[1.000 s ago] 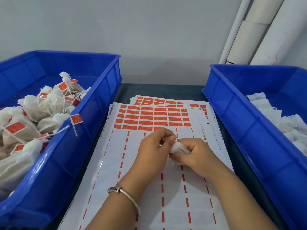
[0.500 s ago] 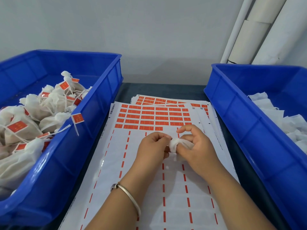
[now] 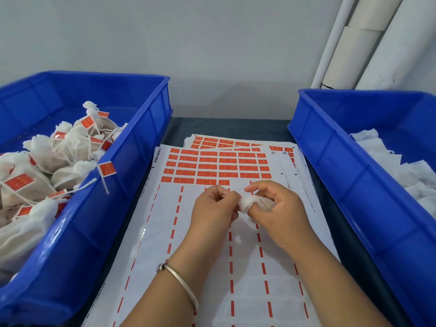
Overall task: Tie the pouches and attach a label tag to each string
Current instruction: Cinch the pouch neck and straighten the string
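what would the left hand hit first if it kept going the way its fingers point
The left hand has its fingers curled toward the right, so it would probably meet the white pouch first, which lies right at its fingertips in the right hand. Whether it already touches the pouch is unclear.

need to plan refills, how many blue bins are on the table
2. One bin on the left holds tied, tagged pouches; the other bin on the right holds untied white pouches. Both run past the frame edges, so more may sit out of view.
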`<action>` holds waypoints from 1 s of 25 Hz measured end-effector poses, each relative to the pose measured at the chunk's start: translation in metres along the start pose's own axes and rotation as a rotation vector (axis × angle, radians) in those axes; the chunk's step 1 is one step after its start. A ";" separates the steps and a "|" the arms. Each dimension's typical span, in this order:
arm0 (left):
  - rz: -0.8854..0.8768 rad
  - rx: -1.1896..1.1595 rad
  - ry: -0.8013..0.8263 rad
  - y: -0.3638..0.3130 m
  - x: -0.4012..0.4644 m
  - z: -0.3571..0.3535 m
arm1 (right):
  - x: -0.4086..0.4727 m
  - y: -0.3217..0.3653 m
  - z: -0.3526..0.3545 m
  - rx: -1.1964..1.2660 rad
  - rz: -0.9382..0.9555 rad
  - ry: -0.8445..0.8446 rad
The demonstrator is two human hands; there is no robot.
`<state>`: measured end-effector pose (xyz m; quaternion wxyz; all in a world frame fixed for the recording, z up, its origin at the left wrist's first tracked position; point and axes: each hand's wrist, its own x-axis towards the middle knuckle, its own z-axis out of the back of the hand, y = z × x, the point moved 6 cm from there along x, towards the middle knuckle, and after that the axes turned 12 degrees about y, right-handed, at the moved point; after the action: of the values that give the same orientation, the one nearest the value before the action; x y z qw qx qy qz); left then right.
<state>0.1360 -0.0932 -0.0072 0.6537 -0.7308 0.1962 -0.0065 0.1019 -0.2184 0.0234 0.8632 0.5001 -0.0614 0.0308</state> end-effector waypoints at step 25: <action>-0.226 0.127 -0.001 -0.015 -0.001 0.001 | 0.006 -0.023 -0.013 0.360 -0.227 0.178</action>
<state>0.1396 -0.0912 0.0070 0.6940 -0.7053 0.1115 -0.0922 0.1111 -0.2186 -0.0017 0.7599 0.6452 0.0782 -0.0120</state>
